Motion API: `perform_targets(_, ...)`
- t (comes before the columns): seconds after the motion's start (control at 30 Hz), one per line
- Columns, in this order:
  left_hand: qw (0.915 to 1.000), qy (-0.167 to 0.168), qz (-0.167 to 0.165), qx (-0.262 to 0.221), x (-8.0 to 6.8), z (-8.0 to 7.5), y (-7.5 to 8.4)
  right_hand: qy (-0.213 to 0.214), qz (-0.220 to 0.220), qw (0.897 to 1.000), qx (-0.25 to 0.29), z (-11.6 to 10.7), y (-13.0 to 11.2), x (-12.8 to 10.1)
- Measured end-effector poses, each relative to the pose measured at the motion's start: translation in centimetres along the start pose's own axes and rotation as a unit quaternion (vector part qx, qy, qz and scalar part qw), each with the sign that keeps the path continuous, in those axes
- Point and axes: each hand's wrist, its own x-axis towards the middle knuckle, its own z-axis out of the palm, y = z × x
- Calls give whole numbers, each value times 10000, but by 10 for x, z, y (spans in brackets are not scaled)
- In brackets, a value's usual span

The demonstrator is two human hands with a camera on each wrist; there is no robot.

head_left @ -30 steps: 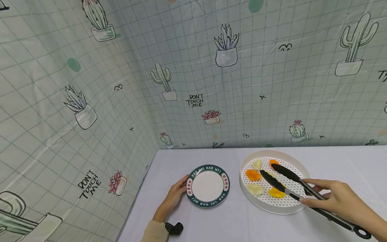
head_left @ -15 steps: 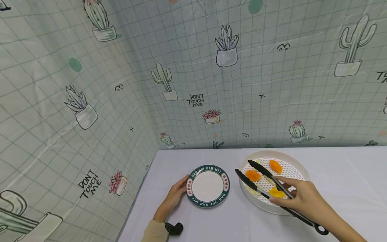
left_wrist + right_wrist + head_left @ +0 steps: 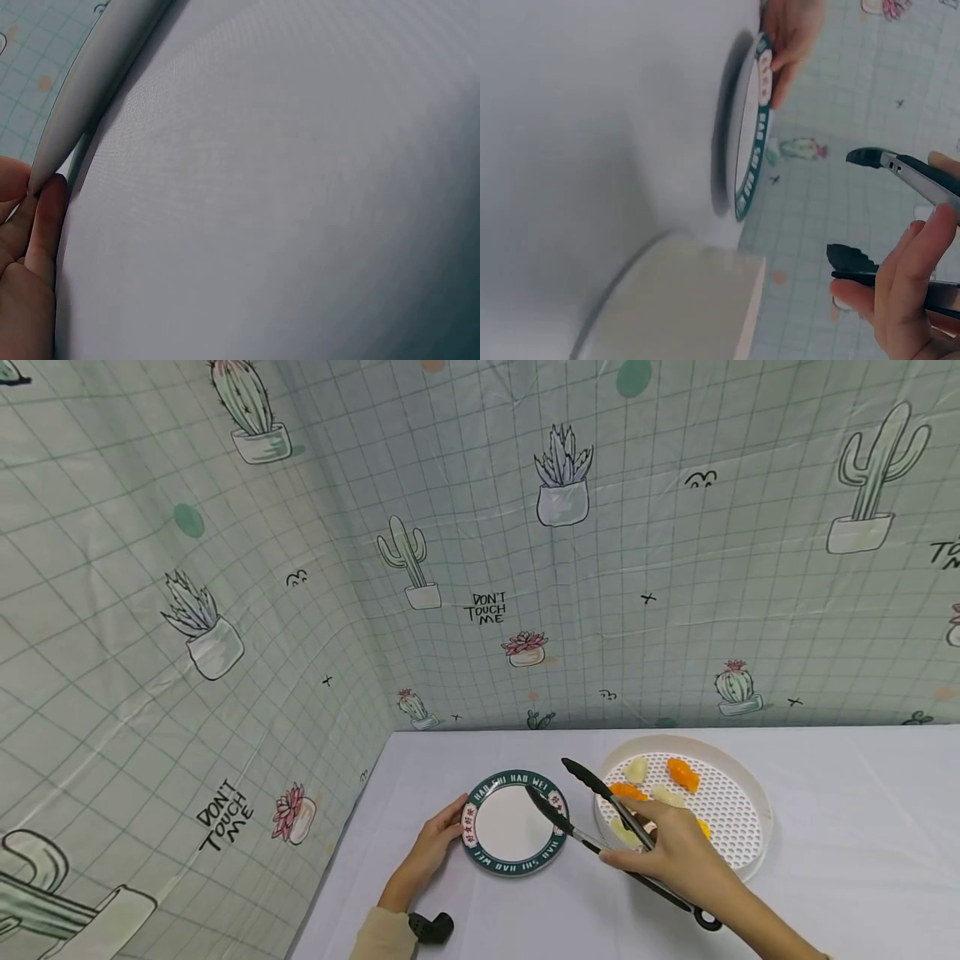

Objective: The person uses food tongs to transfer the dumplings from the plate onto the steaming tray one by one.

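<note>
My left hand (image 3: 437, 842) pinches the left rim of a round white plate (image 3: 516, 825) with a green lettered border. In the left wrist view, that hand's thumb and fingers (image 3: 49, 217) meet at the edge of the plate (image 3: 101, 82). My right hand (image 3: 671, 846) grips black-tipped metal tongs (image 3: 552, 812), whose arms stand apart with nothing between them. One tip overlaps the plate's right side in the head view; the right wrist view shows both tips of the tongs (image 3: 926, 178) above table height. The right forearm and hand partly hide a tray behind them.
A round white tray (image 3: 761, 827) with a perforated base stands right of the plate. It bears several pieces, among them an orange piece (image 3: 683, 774) and a pale yellow one (image 3: 636, 769). A patterned cloth (image 3: 600, 568) hangs behind the white-covered table (image 3: 847, 835).
My right hand has carried the spread tongs leftward from over the tray to the plate's right side. The left hand and plate have stayed put.
</note>
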Motion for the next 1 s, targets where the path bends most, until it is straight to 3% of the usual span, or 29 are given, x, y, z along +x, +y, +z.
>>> perform_targets(0.33, 10000, -22, 37, 5, -1, 0, 1, -494, 503, 9970, 312, 39, -11, 9)
perform_targets(0.7, 9999, -61, 106, 24, 0, -2, 0, -323, 728, 9950, 605, 80, -10, 11)
perform_targets(1.0, 9998, -100, 191, 33, -2, -2, 3, -333, 798, 9959, 279, 95, -10, 13)
